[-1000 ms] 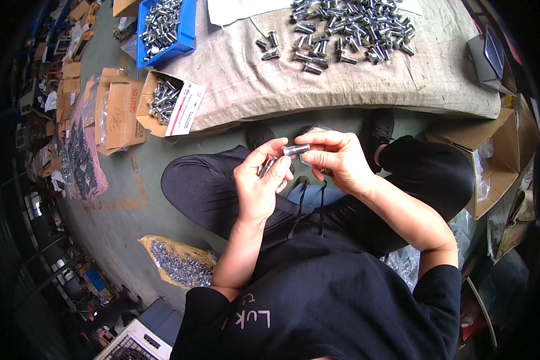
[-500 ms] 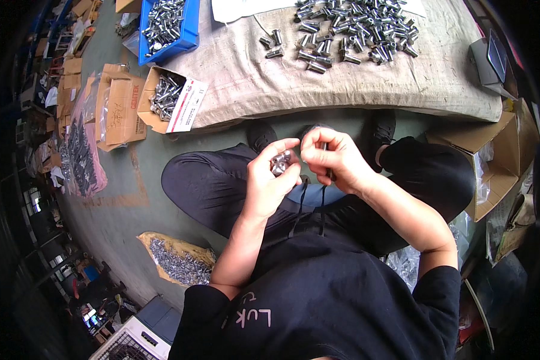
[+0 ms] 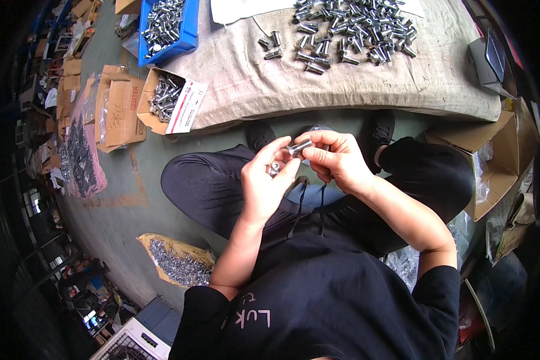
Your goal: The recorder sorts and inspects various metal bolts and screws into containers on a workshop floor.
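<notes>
My left hand (image 3: pixel 261 186) is closed, with a few small shiny metal pieces (image 3: pixel 274 168) in the curl of its fingers. Between the fingertips of both hands is a short metal cylinder with a wider end (image 3: pixel 300 146), lying nearly level. My right hand (image 3: pixel 341 161) pinches the cylinder's right end with thumb and forefinger. A dark, thin rod-like thing (image 3: pixel 326 147) shows between the right fingers; its kind is unclear. Both hands are above my lap, in front of the cloth-covered work surface (image 3: pixel 246 90).
Similar metal cylinders (image 3: pixel 366 30) lie heaped on the cloth. More fill a blue bin (image 3: pixel 192 39) and a small carton (image 3: pixel 153 120) at its left. An open cardboard box (image 3: pixel 498 162) stands at right. Small metal parts (image 3: pixel 177 259) lie on a yellowish sack at lower left.
The metal cylinder now shows between both hands' fingertips, where a gap was before. My left fingers have shifted slightly left, and fewer of the small pieces in them are visible.
</notes>
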The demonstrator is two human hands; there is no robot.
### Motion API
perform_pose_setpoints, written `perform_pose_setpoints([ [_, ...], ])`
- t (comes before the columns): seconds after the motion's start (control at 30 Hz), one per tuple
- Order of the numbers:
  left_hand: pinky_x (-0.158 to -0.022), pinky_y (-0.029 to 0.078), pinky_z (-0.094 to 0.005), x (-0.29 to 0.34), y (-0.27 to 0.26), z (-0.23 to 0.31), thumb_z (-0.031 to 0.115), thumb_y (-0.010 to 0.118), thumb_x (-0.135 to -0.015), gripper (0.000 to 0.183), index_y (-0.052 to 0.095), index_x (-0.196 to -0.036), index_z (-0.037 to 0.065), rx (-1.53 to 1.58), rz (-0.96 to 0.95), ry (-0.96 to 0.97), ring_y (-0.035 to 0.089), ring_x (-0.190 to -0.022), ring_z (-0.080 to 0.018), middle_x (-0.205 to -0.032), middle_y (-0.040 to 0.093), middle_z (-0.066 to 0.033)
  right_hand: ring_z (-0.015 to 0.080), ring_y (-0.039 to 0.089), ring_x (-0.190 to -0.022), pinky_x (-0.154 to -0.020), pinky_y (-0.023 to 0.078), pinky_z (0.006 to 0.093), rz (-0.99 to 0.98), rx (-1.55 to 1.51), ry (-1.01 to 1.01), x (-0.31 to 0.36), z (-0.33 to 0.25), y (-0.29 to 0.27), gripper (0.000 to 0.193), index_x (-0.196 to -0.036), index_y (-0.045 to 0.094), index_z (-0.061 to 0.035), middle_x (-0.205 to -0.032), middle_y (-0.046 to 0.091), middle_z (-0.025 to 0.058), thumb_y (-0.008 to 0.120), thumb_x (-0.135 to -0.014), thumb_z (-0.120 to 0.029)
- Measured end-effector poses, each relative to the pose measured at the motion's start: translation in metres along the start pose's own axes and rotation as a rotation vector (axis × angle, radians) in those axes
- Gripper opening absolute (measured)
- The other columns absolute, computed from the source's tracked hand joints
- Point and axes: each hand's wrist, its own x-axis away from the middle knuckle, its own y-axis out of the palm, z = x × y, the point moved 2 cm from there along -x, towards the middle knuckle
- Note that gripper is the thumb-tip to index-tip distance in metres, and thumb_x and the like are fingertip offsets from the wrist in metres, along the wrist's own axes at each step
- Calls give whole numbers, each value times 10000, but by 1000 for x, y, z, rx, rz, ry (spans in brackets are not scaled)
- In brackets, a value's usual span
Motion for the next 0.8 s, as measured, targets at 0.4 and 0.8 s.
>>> perform_pose_setpoints([
  [0.4, -434, 378, -152, -1, -1, -5, 46, 580, -826, 216, 553, -1028, -27, 549, -60, -292, 529, -579, -56, -799, 602, -66, 33, 382, -414, -351, 284, 177, 23, -23, -14, 0, -1, 4, 228, -1031, 584, 17, -598, 528, 8, 590, -818, -62],
  [0.8, -532, 442, -167, -2, -1, -1, -47, 591, -774, 274, 553, -1043, -11, 475, -61, -206, 532, -648, -34, -807, 594, -41, 47, 396, -429, -364, 294, 185, 17, -127, -4, 0, -3, 2, 223, -1007, 587, 14, -617, 530, 14, 613, -801, -67],
])
